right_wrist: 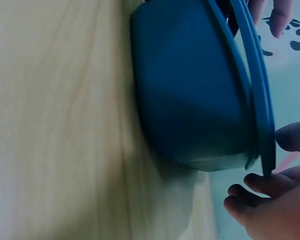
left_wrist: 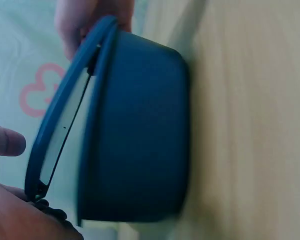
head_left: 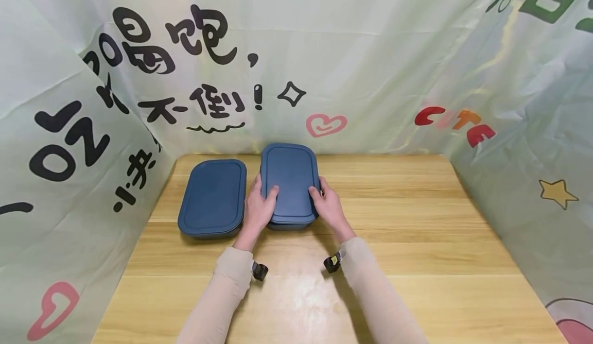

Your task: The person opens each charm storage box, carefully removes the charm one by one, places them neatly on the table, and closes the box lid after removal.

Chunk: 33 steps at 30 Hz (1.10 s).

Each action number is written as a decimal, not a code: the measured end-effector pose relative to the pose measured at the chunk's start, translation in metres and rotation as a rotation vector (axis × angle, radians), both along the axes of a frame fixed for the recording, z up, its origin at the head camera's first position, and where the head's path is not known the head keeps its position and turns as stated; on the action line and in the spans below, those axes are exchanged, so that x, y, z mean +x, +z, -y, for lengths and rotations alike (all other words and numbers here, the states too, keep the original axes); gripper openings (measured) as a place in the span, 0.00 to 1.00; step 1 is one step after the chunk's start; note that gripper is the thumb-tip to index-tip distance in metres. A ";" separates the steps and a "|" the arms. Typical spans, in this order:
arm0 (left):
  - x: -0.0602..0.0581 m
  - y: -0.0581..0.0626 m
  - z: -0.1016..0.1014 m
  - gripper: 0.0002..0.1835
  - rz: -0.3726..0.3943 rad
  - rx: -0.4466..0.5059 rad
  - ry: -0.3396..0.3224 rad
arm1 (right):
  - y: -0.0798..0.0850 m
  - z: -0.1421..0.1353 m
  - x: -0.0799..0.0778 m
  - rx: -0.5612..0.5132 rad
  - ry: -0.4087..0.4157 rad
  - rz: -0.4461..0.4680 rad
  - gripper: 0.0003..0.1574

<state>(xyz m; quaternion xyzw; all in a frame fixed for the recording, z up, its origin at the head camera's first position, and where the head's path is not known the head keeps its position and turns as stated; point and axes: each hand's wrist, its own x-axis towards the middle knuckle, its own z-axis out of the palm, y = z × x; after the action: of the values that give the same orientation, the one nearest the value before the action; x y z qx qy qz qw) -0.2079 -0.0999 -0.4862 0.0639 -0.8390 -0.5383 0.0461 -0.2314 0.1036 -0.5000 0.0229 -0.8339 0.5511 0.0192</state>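
A dark blue rectangular lid (head_left: 291,182) sits tilted over a matching food container (left_wrist: 140,130) on the table. My left hand (head_left: 259,205) pinches the lid's left edge, its thumb on top. On the opposite edge my right hand (head_left: 330,206) does the same, fingers beneath the rim. The left wrist view shows a wedge-shaped gap between lid and container, widest near the left hand. Close to the right hand, in the right wrist view, the lid lies nearly against the rim. The container's inside is hidden.
A second blue container with its lid on (head_left: 214,195) stands left of the left hand. The wooden table (head_left: 394,220) ends at printed cloth (head_left: 380,76) at the back and both sides. A small black camera is on each wrist.
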 end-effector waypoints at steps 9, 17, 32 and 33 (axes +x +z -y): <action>-0.002 0.024 -0.015 0.41 -0.016 0.086 -0.117 | 0.010 -0.020 -0.004 -0.012 -0.061 0.023 0.36; -0.004 0.031 -0.028 0.39 -0.048 0.074 -0.188 | 0.010 -0.037 -0.008 -0.012 -0.107 0.065 0.36; -0.006 0.036 -0.061 0.39 -0.097 0.174 -0.330 | -0.001 -0.058 -0.004 -0.028 -0.136 0.141 0.37; -0.006 0.037 -0.063 0.39 -0.093 0.175 -0.337 | -0.001 -0.059 -0.003 -0.029 -0.140 0.141 0.37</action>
<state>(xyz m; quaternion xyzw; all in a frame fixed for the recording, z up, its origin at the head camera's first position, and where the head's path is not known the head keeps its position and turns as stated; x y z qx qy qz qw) -0.2137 -0.0369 -0.4492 -0.0985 -0.7849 -0.6117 -0.0115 -0.2345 0.1624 -0.5007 -0.0745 -0.8248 0.5605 -0.0008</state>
